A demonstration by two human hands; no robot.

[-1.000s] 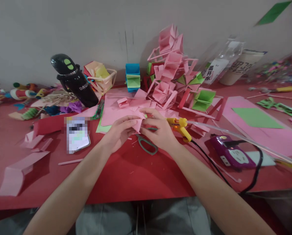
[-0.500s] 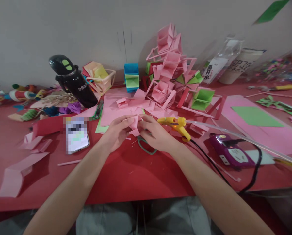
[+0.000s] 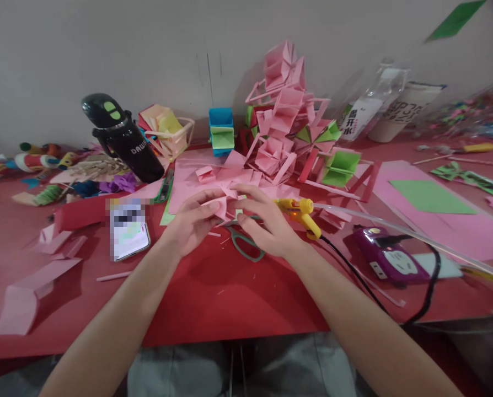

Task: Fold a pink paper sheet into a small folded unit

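A small piece of folded pink paper (image 3: 220,207) is pinched in my left hand (image 3: 194,218), thumb on the near side. To its right is my right hand (image 3: 265,218), with thumb and fingers apart. Its fingertips reach to the paper's right edge; whether they touch it I cannot tell. Below the hands, the grey-green handles of scissors (image 3: 248,246) lie on the red table, their blades mostly hidden. Just right of my right hand rests a yellow glue gun (image 3: 300,212) with an orange light lit and a clear glue stick in its back.
Pink folded-paper models (image 3: 285,105) are stacked against the wall. A black flask (image 3: 126,143) and a phone (image 3: 128,231) are on the left. On the right lie a purple power strip (image 3: 389,256) with a black cable and pink sheets (image 3: 449,231). A plastic bottle (image 3: 366,107) stands behind.
My right hand has come away from the pink paper, its fingers spreading and lifting. My left hand has kept its hold and turned the paper slightly.
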